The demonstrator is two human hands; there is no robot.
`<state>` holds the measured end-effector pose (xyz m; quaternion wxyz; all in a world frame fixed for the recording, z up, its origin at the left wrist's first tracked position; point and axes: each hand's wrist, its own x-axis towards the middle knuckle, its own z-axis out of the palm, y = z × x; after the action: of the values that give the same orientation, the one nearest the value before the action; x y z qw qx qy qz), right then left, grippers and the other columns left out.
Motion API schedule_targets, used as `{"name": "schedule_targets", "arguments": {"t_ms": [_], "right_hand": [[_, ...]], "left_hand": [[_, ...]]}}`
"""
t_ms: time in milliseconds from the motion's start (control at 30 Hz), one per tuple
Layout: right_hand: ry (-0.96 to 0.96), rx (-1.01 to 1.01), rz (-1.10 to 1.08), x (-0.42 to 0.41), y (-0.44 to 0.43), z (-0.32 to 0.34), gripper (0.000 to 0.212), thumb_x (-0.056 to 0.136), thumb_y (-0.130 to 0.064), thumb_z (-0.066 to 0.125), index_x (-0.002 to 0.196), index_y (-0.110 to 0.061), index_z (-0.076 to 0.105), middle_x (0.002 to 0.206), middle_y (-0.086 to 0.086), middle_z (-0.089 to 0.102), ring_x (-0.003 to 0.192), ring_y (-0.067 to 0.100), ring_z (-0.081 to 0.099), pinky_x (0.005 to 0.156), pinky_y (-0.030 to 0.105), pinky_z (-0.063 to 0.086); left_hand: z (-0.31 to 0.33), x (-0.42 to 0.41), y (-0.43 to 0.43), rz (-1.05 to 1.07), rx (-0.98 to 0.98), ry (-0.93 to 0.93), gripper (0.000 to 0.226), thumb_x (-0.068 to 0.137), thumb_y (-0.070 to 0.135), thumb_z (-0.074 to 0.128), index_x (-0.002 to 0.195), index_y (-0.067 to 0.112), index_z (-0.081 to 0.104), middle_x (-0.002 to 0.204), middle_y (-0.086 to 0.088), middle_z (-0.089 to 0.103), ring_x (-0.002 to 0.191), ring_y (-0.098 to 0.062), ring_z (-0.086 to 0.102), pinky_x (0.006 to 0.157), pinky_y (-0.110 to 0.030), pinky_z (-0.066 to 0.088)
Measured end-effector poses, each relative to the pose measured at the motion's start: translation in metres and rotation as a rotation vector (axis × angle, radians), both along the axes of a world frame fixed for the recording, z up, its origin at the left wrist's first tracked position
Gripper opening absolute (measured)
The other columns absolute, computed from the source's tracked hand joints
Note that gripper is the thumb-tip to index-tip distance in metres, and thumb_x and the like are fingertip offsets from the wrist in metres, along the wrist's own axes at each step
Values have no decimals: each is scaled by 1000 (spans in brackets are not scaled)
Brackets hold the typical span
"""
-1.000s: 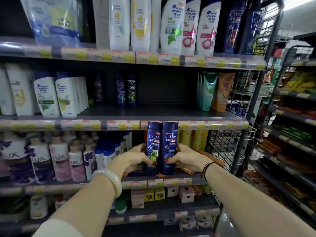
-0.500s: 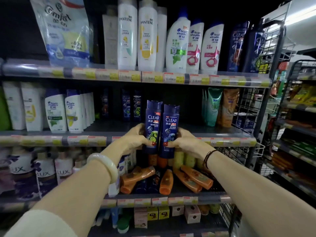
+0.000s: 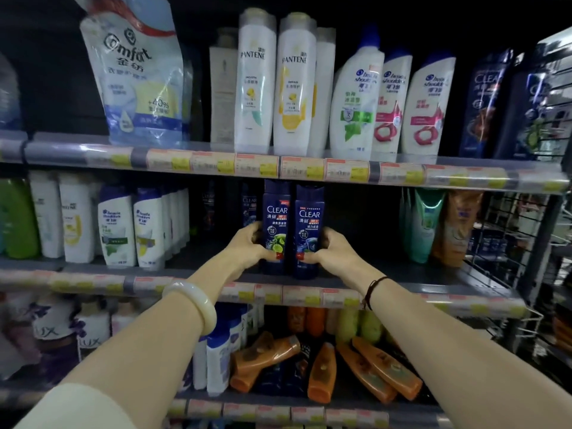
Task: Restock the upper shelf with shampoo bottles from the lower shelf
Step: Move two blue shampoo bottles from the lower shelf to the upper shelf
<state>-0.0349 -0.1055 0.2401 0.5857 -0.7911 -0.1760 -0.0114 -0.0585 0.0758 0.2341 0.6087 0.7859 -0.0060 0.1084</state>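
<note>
Two dark blue Clear shampoo bottles stand upright side by side at the front of the middle shelf (image 3: 433, 275). My left hand (image 3: 247, 246) grips the left Clear bottle (image 3: 276, 218), the one with a green lime picture. My right hand (image 3: 332, 252) grips the right Clear bottle (image 3: 309, 224). Their bases are at the shelf surface; I cannot tell whether they rest on it. Further Clear bottles (image 3: 249, 205) stand in the dark at the back of this shelf. On the lower shelf (image 3: 309, 411) lie several orange bottles (image 3: 322, 371) with dark blue ones between them.
White Head & Shoulders bottles (image 3: 148, 227) fill the middle shelf's left side, green and orange tubes (image 3: 428, 224) its right. The top shelf holds Pantene bottles (image 3: 255, 85), Head & Shoulders and a Comfort pouch (image 3: 139, 82). A wire rack (image 3: 520, 243) closes the right end. Lux bottles (image 3: 89, 332) stand lower left.
Both hands have lifted the two Clear bottles from the lower shelf up past the shelf edge and set them in the gap on the middle shelf. The view has tilted upward.
</note>
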Motion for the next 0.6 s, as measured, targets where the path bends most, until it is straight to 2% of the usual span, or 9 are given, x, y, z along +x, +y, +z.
{"name": "schedule_targets", "arguments": {"t_ms": [367, 600], "right_hand": [[25, -25, -23, 46, 12, -20, 60, 77, 5, 71, 131, -3, 45, 129, 13, 58, 104, 15, 53, 90, 26, 43], [-28, -42, -14, 73, 23, -31, 60, 74, 1, 75, 128, -6, 48, 127, 13, 60, 111, 21, 59, 95, 31, 46]], "left_hand": [[-23, 42, 17, 55, 85, 63, 72, 69, -8, 73, 132, 15, 46, 130, -9, 58, 121, -26, 54, 107, -48, 42], [-27, 68, 20, 75, 202, 65, 88, 71, 2, 77, 145, 14, 32, 145, -10, 46, 135, -24, 41, 115, -42, 33]]}}
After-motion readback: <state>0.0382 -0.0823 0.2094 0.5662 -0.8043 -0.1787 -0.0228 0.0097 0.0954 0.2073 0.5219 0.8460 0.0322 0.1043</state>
